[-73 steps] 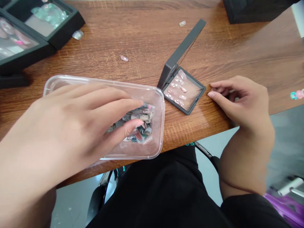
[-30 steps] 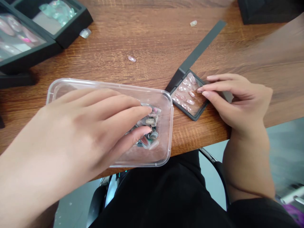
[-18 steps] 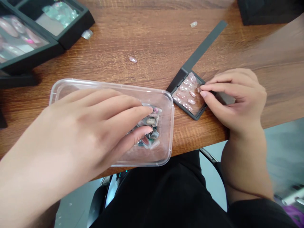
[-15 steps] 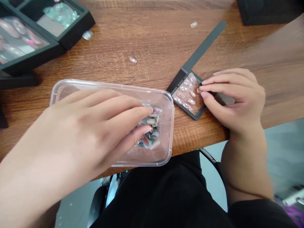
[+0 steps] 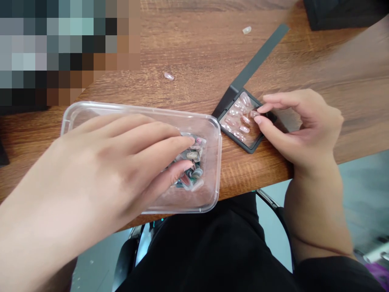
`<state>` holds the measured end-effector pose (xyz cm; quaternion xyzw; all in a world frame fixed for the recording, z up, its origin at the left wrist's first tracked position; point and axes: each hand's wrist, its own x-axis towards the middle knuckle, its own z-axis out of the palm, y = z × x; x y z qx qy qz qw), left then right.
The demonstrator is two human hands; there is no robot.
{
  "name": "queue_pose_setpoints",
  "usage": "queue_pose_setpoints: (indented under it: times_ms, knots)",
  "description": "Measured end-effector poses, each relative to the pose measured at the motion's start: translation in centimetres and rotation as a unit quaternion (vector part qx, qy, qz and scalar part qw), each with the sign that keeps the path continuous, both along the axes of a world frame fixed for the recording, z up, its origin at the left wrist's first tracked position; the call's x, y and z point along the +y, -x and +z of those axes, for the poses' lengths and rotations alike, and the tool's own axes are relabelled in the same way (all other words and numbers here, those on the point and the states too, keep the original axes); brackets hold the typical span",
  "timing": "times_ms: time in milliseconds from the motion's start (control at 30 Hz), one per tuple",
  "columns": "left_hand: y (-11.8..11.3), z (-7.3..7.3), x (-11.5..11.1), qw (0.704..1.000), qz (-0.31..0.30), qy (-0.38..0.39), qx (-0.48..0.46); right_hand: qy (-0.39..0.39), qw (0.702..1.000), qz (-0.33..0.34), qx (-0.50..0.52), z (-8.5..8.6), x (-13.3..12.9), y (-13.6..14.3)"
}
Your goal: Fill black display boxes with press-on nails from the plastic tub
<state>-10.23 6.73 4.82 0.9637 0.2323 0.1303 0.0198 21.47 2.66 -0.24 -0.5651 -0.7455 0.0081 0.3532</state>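
My left hand (image 5: 121, 162) reaches into a clear plastic tub (image 5: 216, 178). Its thumb and fingers are apart, close beside a heap of mixed press-on nails (image 5: 192, 155). To the right, a small black display case (image 5: 251, 148) lies with its narrow flap (image 5: 261, 56) folded out. Several pale pink, glittery nails (image 5: 235, 115) lie behind or on its clear window. At the case's right edge, my right hand (image 5: 299, 125) pinches one small press-on nail (image 5: 254, 114) between thumb and index finger, the other fingers curled.
A loose pink nail (image 5: 169, 76) and a pale nail (image 5: 247, 30) lie on the wooden table (image 5: 194, 48). Another black box (image 5: 346, 14) stands at the far right. Pixelation covers the upper left. The table's front edge runs just below the tub.
My right hand's outer fingers have curled in, while thumb and index stay at the small nail. My left hand has hardly moved. The upper left is now pixelated.
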Motion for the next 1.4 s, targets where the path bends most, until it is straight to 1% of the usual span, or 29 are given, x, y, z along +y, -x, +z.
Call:
queue_pose_setpoints:
  times_ms: [200, 400, 600, 700, 833, 967, 1133, 1267, 1400]
  knots:
    - [0.0, -0.1, 0.0, 1.000, 0.002, 0.004, 0.009, -0.014, 1.000, 0.021, -0.001, -0.1, 0.4, -0.1]
    - [0.1, 0.0, 0.0, 1.000, 0.005, 0.010, 0.002, -0.021, 0.999, 0.024, -0.013, -0.2, 0.4, 0.0]
    - [0.2, 0.0, 0.0, 1.000, 0.004, 0.001, 0.003, -0.024, 0.999, 0.039, -0.019, -0.2, 0.4, -0.1]
    - [0.2, 0.0, 0.0, 1.000, 0.008, -0.001, 0.010, -0.043, 0.998, 0.040, -0.018, -0.3, 0.3, -0.2]
    - [0.1, 0.0, 0.0, 1.000, 0.014, 0.007, 0.007, -0.081, 0.997, 0.007, 0.011, -0.4, -0.1, -0.3]
    - [0.2, -0.1, 0.1, 1.000, 0.002, 0.018, 0.000, -0.114, 0.992, -0.034, 0.041, -0.5, -0.3, -0.6]
    - [0.5, 0.1, 0.1, 1.000, 0.009, 0.018, -0.003, -0.111, 0.989, -0.061, 0.069, -0.9, -0.3, -0.8]
    - [0.4, 0.3, 0.0, 0.999, 0.023, 0.041, 0.011, -0.113, 0.987, -0.074, 0.085, -1.3, -0.3, -1.3]
    - [0.2, 0.3, 0.2, 0.998, 0.009, 0.061, 0.032, -0.110, 0.985, -0.075, 0.108, -1.7, -0.3, -1.8]
